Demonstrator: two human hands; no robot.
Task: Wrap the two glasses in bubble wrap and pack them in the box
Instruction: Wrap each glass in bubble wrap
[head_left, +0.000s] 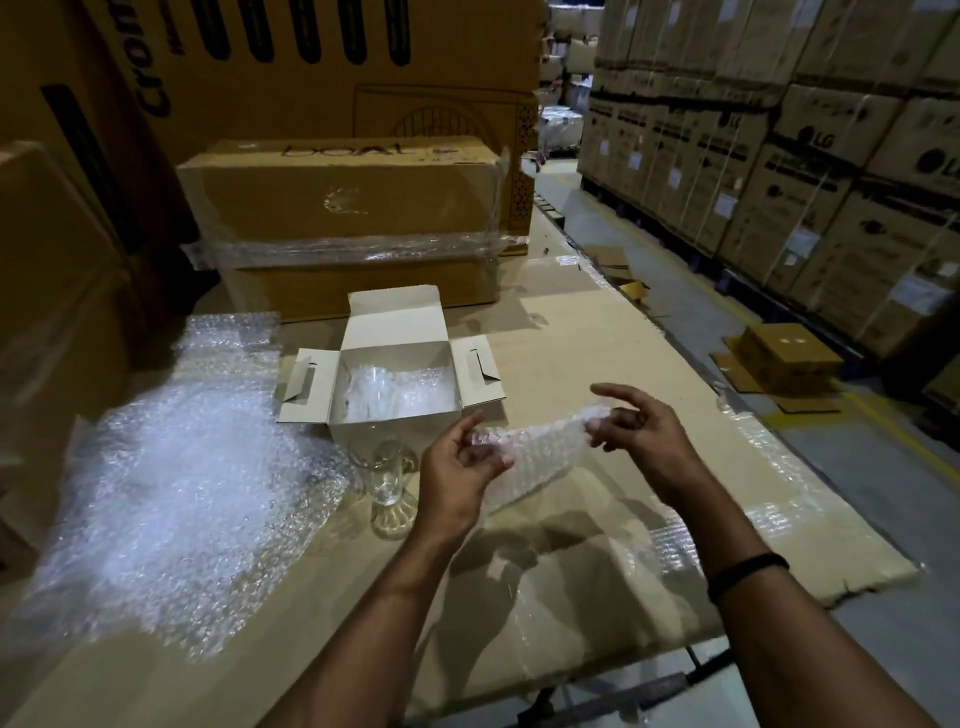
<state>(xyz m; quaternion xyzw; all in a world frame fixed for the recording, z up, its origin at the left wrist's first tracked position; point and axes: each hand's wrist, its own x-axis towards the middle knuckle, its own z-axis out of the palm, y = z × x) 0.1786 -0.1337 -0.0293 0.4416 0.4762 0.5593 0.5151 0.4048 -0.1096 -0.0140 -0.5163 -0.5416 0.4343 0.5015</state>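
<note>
Over the cardboard-covered worktop, left hand and right hand each pinched an end of the bubble wrap spanning crosswise between them, while the bare glass stood upright just outside the left fingers.

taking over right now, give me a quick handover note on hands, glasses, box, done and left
Hands: left hand and right hand each pinch an end of a bubble wrap piece.
The bare glass stands upright just in front of the open box.
Done: one wrapped bundle lies in the box, apparently the first glass.
Left: wrap the bare glass, put it in the box.
A spare bubble wrap sheet lies left of the box.
</note>
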